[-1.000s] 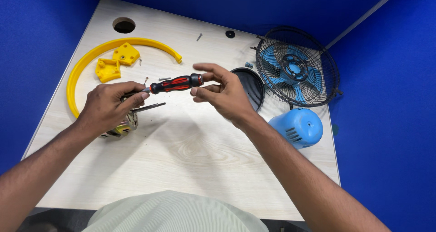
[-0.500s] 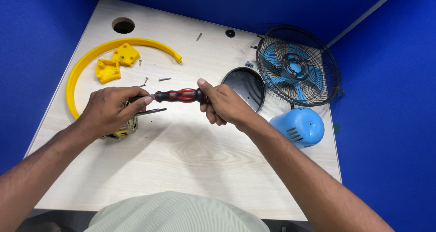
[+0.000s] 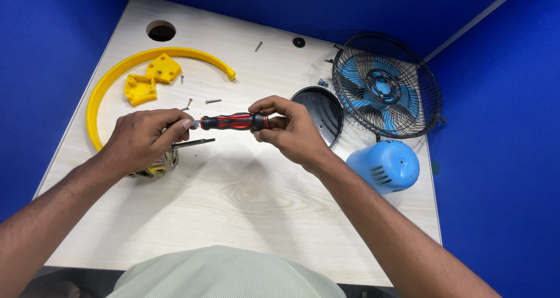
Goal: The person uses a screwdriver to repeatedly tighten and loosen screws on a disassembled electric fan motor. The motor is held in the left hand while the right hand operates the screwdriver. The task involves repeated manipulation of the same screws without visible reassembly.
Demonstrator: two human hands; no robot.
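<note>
**Two hands on a screwdriver above the tabletop**

Both forearms reach in from the near edge and meet over the middle of the tabletop [image 3: 245,199]. The right hand [image 3: 291,132] is curled around the rear end of the screwdriver [image 3: 233,122], thumb on top and fingers wrapped below, holding its red-and-black handle level and pointing left. The left hand [image 3: 143,142] is closed, knuckles up, with its thumb and forefinger pinched at the tool's metal tip; what sits between those fingertips is too small to tell. Under the left palm lies a motor [image 3: 156,167] with a shaft [image 3: 193,142] sticking out to the right, below the screwdriver; whether the palm presses on it cannot be told.

Toward the far left corner, a yellow arc [image 3: 99,94] curves round two yellow blocks [image 3: 153,79], next to a round hole [image 3: 161,30] in the tabletop. Loose screws [image 3: 213,101] lie just beyond the hands, and one more [image 3: 258,45] lies near the far edge. A black dish [image 3: 321,114] sits just right of the right hand. At the far right corner rests a black fan cage [image 3: 386,85] with blue blades inside, and a blue housing [image 3: 386,165] lies beside the right edge, near the right forearm.
</note>
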